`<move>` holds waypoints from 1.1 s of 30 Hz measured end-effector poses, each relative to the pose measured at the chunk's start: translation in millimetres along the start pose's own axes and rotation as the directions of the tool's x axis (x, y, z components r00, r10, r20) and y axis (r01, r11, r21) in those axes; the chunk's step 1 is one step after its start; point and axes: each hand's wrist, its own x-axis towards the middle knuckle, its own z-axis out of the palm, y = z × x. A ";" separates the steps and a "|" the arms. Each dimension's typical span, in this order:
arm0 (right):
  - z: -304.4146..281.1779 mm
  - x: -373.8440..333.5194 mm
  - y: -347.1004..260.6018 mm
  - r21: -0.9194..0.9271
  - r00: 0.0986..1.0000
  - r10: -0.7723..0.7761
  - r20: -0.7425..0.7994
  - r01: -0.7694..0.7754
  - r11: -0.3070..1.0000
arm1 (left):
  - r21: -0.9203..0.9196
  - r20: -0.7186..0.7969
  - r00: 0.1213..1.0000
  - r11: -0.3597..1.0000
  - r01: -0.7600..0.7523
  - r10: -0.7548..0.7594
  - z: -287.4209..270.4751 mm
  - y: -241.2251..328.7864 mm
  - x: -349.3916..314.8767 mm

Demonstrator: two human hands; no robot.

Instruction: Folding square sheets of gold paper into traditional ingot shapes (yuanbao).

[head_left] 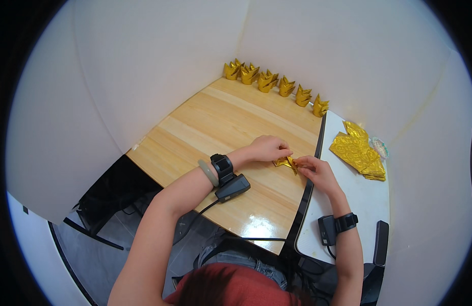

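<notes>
Working from the head view, we log both hands meeting on the wooden table, near its right edge. Our left hand comes in over the wood, thumb and fingertips drawn close together, pinching the upper side of a folded gold foil piece. Our right hand reaches in from the right side, fingertips nearly closed on the piece's right end; exact finger contact is too small to tell. The foil piece sits between the two hands, at or just above the wood, and well apart from the far row.

Edges: a dark strip separates the wood from the white table; our right forearm passes over the white side. Six gold crown shapes stand upright along the far edge, against the pale wall. A stack of gold sheets lies on the white table beside the wall.

Room: we see a wide stretch of wood left of the foil piece and up to the row. Sideways to the right, the sheets and wall limit reach. A black cable hangs from our left wrist device by the near edge.
</notes>
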 end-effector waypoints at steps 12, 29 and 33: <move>19.9 10.1 11.0 -0.089 0.981 -0.062 -0.183 0.047 0.995 | 0.040 -0.072 0.995 0.996 0.076 -0.073 1.4 5.6 0.9; 8.8 6.6 5.8 -0.333 0.976 -0.216 -0.027 0.194 0.923 | 0.041 -0.049 0.994 0.994 0.102 -0.100 0.7 3.8 5.4; 1.6 0.8 5.7 -0.280 0.971 -0.236 0.038 0.237 0.930 | -0.006 -0.029 0.994 0.995 0.101 -0.101 -1.1 2.8 5.9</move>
